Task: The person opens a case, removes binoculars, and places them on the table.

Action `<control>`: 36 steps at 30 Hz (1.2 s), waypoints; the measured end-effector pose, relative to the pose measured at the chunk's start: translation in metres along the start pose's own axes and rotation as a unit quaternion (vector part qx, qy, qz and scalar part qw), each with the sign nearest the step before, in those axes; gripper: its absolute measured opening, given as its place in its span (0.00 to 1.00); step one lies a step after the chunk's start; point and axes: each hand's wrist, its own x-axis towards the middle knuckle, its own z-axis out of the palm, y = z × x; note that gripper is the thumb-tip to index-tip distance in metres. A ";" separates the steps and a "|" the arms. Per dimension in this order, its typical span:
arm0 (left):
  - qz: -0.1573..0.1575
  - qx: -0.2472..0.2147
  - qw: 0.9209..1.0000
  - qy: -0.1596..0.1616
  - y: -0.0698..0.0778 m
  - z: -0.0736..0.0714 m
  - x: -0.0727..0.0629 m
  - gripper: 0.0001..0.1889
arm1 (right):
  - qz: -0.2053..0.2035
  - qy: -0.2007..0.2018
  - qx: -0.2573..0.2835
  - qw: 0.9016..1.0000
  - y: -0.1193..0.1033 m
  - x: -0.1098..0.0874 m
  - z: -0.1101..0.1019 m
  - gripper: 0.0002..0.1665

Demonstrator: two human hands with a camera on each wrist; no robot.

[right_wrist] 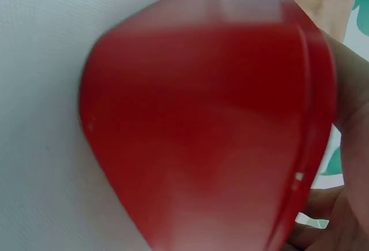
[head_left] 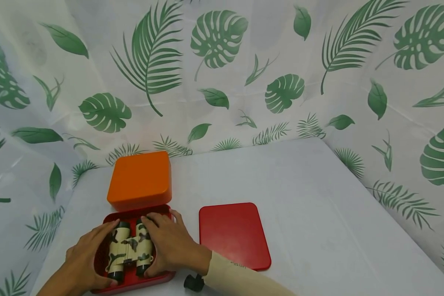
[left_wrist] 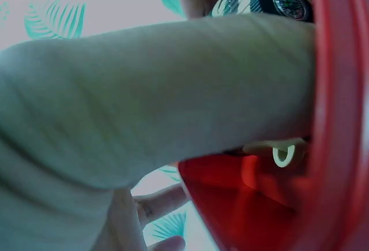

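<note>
Camouflage-patterned binoculars [head_left: 131,248] lie inside an open red box [head_left: 148,283], at the lower left of the head view. My left hand [head_left: 82,257] grips the left barrel, its thumb by the near end and fingertips by the far end. From the other side, my right hand [head_left: 174,242] holds the right barrel the same way. A compass dial [left_wrist: 291,3] on the binoculars and a pale strap loop [left_wrist: 282,156] show in the left wrist view, partly hidden by the thumb. The box's outer wall [right_wrist: 196,124] fills much of the right wrist view.
Behind the red box stands an orange case [head_left: 140,179], close against it. A flat red lid [head_left: 233,234] lies on the white table [head_left: 299,213] to the right, partly under the right forearm. A small black object [head_left: 194,283] is beside the right sleeve. Leaf-print curtains [head_left: 244,115] border the table.
</note>
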 end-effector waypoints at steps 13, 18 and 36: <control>-0.003 0.001 1.000 0.024 0.012 -0.013 -0.004 0.82 | -0.020 0.018 0.010 1.000 0.004 -0.003 -0.022 0.78; 0.018 0.004 0.999 0.040 0.023 -0.016 -0.006 0.80 | -0.033 0.023 0.051 0.998 0.009 -0.010 -0.033 0.77; 0.076 -0.058 0.993 0.072 0.076 -0.012 0.004 0.76 | -0.012 0.014 0.149 0.989 0.040 -0.047 -0.060 0.80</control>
